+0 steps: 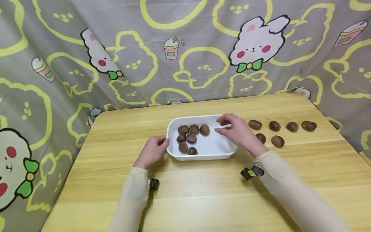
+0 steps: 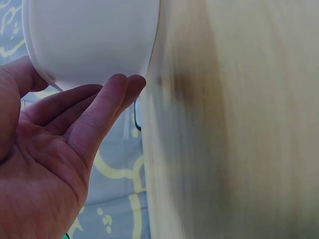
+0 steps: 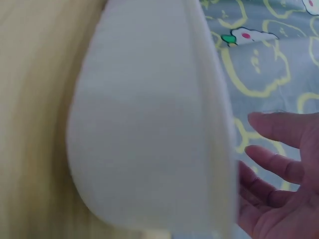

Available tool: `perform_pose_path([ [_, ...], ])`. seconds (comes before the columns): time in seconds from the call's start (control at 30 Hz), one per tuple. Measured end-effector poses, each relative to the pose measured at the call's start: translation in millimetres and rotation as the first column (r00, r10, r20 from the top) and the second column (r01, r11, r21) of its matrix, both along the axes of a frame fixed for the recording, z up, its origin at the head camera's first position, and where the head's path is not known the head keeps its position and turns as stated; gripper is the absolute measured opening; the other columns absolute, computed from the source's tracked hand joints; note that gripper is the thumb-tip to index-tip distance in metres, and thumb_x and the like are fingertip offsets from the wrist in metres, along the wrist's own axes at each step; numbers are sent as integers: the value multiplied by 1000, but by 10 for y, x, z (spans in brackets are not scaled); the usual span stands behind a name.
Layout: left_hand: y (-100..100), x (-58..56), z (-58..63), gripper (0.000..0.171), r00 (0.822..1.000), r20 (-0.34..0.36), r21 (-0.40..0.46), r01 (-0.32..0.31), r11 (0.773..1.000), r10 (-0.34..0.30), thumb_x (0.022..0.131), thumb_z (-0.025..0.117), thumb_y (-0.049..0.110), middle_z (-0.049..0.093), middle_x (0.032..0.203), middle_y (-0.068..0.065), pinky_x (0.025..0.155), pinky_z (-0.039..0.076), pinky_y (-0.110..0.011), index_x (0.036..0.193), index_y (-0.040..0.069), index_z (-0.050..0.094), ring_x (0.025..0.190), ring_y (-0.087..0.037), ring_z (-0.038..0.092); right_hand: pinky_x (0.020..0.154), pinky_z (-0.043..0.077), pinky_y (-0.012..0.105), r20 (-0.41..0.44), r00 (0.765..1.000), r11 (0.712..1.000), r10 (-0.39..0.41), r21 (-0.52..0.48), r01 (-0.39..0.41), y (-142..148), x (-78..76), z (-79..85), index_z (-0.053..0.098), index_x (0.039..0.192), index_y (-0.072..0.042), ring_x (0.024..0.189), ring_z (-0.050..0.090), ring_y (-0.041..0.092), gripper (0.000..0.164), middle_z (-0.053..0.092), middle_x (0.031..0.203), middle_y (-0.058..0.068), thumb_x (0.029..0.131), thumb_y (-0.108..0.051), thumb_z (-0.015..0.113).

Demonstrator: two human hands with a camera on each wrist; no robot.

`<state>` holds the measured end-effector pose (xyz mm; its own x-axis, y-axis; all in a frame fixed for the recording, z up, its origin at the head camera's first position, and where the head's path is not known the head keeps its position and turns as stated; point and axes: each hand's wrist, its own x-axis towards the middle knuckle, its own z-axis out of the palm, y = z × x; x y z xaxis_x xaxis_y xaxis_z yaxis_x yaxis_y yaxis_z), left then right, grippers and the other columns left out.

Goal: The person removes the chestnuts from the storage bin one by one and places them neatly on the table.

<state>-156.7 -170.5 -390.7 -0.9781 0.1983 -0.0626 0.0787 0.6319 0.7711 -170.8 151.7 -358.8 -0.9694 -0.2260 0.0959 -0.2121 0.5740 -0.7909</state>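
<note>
A white tray [image 1: 208,157] stands on the table with several brown chestnuts [image 1: 191,138] gathered in its left half. My left hand [image 1: 152,149] pinches the tray's left end, thumb over the rim. In the left wrist view, the fingers [image 2: 107,107] lie against the outer wall of the tray [image 2: 94,40]. Above the right half of the tray is my right hand [image 1: 236,130], its fingers spread apart and holding nothing. The right wrist view shows that hand [image 3: 279,184] beyond the tray's rim, with the outer wall [image 3: 144,129] filling the middle.
Several more chestnuts [image 1: 277,141] lie in two loose rows on the wooden table [image 1: 197,199], right of the tray. A patterned grey curtain [image 1: 185,77] hangs behind the table's far edge and down both sides.
</note>
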Motion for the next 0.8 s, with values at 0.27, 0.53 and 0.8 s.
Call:
perform_pose_path([
  [0.27,-16,11,-25,32,1000,5,-3,-12,1000,12,102,52,22,70,106,-9,88,47,-41,120,2,69,93,-20,59,93,48,43,-11,999,999,37,15,-37,-245,-61,-109,61,118,4,110,59,35,35,59,118,20,88,-8,73],
  [0.53,-7,3,-10,32,1000,6,-10,-17,1000,17,102,52,24,70,104,-8,87,48,-41,119,4,70,91,-20,59,92,48,42,22,1000,997,19,71,-21,-423,-153,-184,65,113,2,109,58,35,30,60,116,18,84,-6,72],
  [0.8,0,11,4,32,1000,9,-18,-17,1000,17,102,52,24,70,103,-8,83,48,-40,120,4,70,88,-20,58,96,43,47,58,998,990,-1,143,-7,-482,-201,-226,62,122,-1,115,53,36,41,54,128,18,84,-9,75],
])
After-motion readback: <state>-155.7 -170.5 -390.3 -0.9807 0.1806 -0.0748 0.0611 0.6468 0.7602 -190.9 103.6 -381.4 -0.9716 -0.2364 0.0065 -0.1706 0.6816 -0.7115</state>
